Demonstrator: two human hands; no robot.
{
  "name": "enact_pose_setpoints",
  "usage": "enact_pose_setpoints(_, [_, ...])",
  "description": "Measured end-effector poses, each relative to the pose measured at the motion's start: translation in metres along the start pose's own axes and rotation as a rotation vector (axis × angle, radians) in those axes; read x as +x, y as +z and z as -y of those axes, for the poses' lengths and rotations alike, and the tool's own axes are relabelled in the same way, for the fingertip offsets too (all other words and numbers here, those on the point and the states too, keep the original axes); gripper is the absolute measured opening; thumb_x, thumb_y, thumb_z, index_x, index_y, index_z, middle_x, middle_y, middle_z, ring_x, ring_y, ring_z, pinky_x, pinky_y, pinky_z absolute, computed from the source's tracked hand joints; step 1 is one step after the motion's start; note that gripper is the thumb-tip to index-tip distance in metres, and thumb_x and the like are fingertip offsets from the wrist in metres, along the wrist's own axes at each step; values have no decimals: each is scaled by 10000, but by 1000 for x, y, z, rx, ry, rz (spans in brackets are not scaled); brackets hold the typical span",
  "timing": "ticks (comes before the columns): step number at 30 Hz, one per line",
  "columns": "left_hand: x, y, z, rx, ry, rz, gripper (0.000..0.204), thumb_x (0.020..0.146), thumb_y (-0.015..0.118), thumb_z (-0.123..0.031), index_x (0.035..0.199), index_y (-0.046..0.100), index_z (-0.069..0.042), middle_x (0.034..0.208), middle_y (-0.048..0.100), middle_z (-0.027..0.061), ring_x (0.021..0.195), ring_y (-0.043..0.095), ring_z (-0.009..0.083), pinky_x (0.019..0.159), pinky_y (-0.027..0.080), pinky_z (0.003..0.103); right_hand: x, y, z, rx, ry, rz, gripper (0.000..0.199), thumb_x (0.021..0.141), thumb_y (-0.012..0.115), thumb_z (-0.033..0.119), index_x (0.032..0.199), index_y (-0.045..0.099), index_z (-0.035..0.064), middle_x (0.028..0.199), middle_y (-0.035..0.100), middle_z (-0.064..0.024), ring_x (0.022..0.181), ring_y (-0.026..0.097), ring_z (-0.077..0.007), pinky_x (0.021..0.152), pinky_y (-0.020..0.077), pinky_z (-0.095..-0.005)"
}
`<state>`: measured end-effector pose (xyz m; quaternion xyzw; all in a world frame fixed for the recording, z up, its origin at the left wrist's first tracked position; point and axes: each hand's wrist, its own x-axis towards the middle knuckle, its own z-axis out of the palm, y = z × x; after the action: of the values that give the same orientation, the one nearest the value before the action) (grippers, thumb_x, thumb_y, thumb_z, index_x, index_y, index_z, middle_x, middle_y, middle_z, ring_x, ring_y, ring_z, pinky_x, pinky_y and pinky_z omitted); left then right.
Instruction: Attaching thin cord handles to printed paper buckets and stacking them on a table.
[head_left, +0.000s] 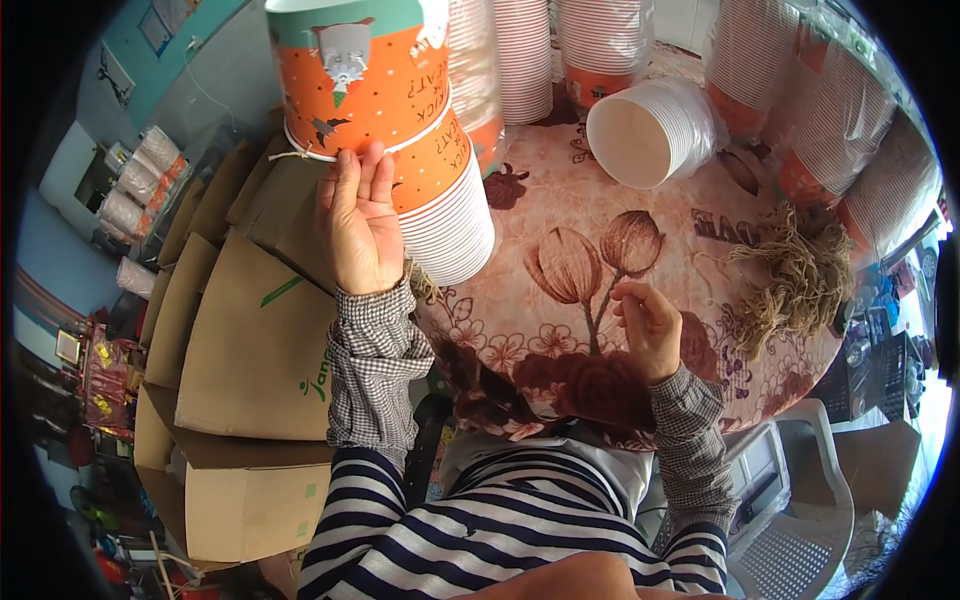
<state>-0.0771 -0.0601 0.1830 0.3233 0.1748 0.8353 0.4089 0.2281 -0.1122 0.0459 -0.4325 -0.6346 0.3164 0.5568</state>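
Note:
On the left of the table a tall stack of orange paper buckets point(430, 165) stands with white rims downward. The top paper bucket point(345, 85), orange with a teal band and printed figures, is at the upper end of the stack. My left hand point(365, 215) is raised, palm toward me, thumb and fingers closed at that bucket's rim. A short end of twine point(288, 155) sticks out from the rim, left of the hand; whether the fingers also pinch twine is hidden. Over the table's front part hovers my right hand point(650, 330), fingers curled in, with nothing distinguishable between them.
A bundle of loose brown twine point(790, 285) lies at the right on the flowered tablecloth point(540, 200). Behind it are bagged bucket stacks point(755, 65), one lying sideways point(650, 135). Open cardboard boxes point(255, 350) stand left of the table; a grey plastic chair point(800, 520) is at right.

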Motion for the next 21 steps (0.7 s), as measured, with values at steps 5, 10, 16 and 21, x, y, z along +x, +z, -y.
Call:
enact_pose_setpoints(5, [-11, 9, -6, -246, -138, 92, 342, 965, 443, -24, 1292, 426, 74, 1323, 494, 202, 1259, 470, 258, 1069, 425, 350, 0, 0, 1, -16, 2, 14, 143, 901, 523, -9, 999, 627, -16, 865, 645, -66, 700, 609, -103, 604, 493, -228])
enact_pose_setpoints(10, [-60, 18, -13, 80, -138, 182, 381, 951, 469, -55, 1305, 417, 76, 1288, 516, 183, 1194, 533, 269, 993, 463, 353, -1, 1, 5, 35, 40, -4, 141, 911, 519, 1, 1001, 627, -11, 880, 649, -68, 717, 615, -102, 614, 503, -234])
enact_pose_setpoints(16, [11, 48, -58, 676, 646, 367, 392, 962, 479, -96, 1331, 411, 20, 1345, 480, 140, 1109, 559, 207, 888, 463, 318, -2, -2, -3, -43, 49, 35, 159, 916, 519, 4, 1035, 624, -11, 874, 667, -62, 695, 611, -97, 624, 503, -227])
enact_pose_setpoints(21, [76, 92, -91, 1353, 884, 595, 417, 908, 630, -172, 1281, 538, -12, 740, 595, 38, 672, 534, 94, 633, 430, 237, -2, 3, 3, -16, 70, 63, 158, 912, 536, 18, 1039, 627, -6, 854, 678, -61, 689, 616, -98, 621, 499, -222])
